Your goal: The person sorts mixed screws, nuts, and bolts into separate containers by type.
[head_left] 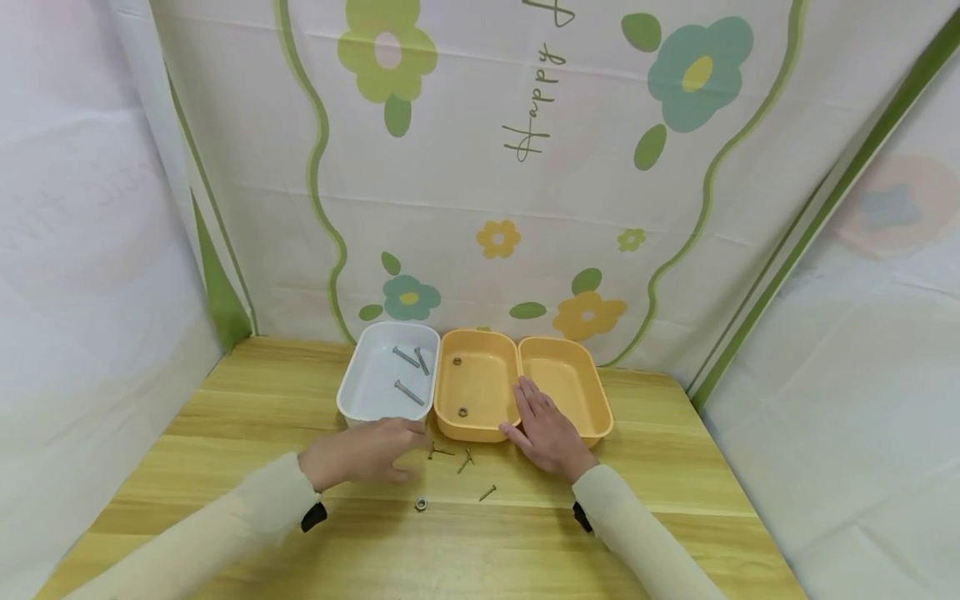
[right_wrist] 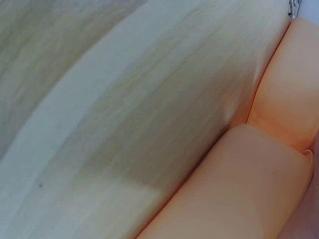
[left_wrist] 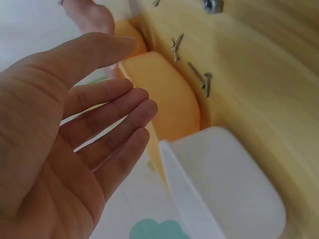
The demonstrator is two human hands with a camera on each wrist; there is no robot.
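Note:
My left hand (head_left: 367, 452) hovers at the front edge of the white tray (head_left: 367, 404), fingers loosely bent and holding nothing; its bare palm shows in the left wrist view. Three long bolts (head_left: 408, 392) lie in that tray. My right hand (head_left: 549, 429) rests with straight fingers over the adjoining rims of the middle orange tray (head_left: 480, 429) and the right orange tray (head_left: 581, 383). Two nuts (head_left: 462, 412) sit in the middle tray. In front of the trays, several screws (head_left: 488, 492) lie on the table, nearest to my left fingertips, along with a loose nut (head_left: 421, 504).
The three trays stand side by side near the back edge of the wooden table (head_left: 637, 533). Behind them hangs a white floral cloth (head_left: 450, 183), and more cloth (head_left: 862, 375) closes off both sides.

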